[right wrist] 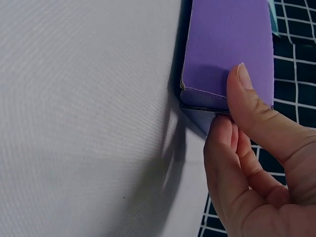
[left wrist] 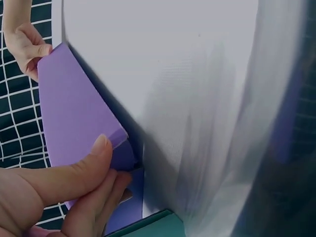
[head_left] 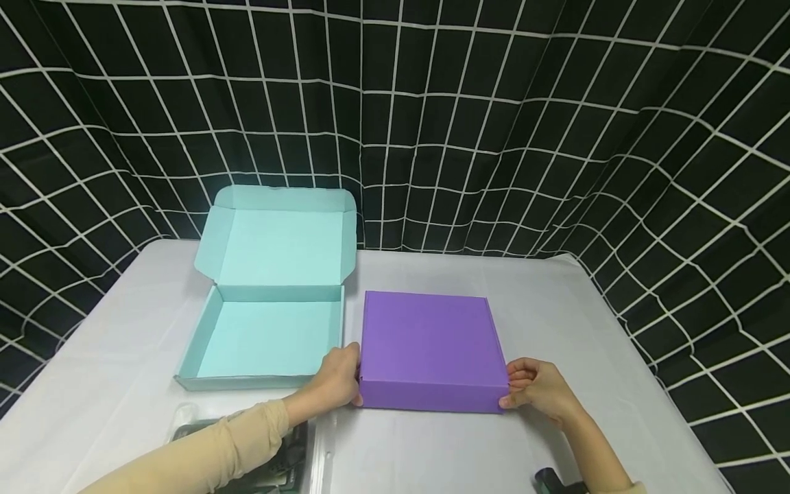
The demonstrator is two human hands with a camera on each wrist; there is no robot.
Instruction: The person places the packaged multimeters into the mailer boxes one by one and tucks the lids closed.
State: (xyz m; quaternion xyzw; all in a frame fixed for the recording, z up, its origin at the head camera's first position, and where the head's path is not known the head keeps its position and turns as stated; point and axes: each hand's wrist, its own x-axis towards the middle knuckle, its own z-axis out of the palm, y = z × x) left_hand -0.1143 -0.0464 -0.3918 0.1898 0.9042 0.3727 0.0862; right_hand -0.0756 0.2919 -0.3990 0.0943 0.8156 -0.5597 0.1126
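Note:
A closed purple cardboard box (head_left: 433, 339) lies flat on the white table, its front panel facing me. With the thumb at the front left corner and fingers along the left side, my left hand (head_left: 338, 376) grips that end. My right hand (head_left: 542, 390) grips the opposite corner, thumb on the front panel and curled fingers against the right side. Close up, the right wrist view has the right thumb (right wrist: 247, 94) laid over the purple panel. Left of the purple box stands an open light teal box (head_left: 284, 248) with its lid raised.
Under my left forearm lies a clear plastic package (head_left: 319, 453) with dark contents, partly hidden. A small dark object (head_left: 548, 480) sits at the bottom edge beside my right forearm. Black cloth with a white grid (head_left: 444, 123) hangs behind and around the table (head_left: 432, 453).

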